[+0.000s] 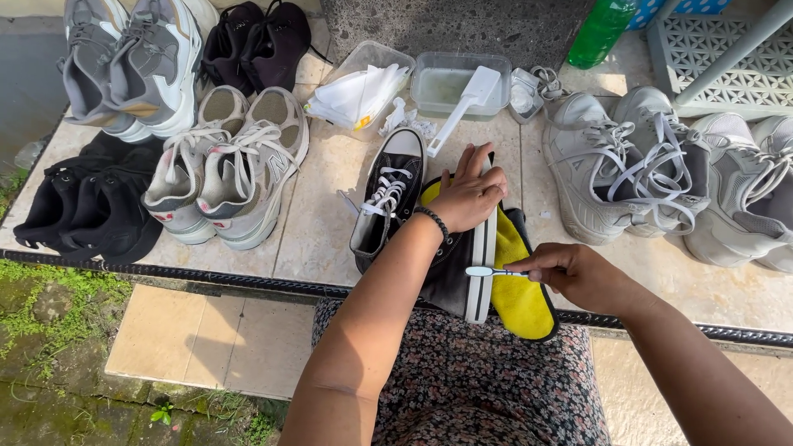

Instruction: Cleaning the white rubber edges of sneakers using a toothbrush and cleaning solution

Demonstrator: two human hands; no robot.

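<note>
A black canvas sneaker [462,264] is pinned on its side over a yellow cloth [520,289] at the near edge of the tiled tabletop [318,215] by the left hand [469,196], fingers spread flat. A toothbrush [489,272] is pinched in the right hand [578,275], its head touching the white sole.

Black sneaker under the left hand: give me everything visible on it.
The black sneaker is a canvas-looking shoe with a white rubber sole band carrying a dark stripe. It lies tipped on its side, sole edge facing right, on a yellow cloth at the tiled ledge's front edge. The left hand presses on it from above; the right hand holds a toothbrush with its head against the sole band. Its laces are hidden.
</note>
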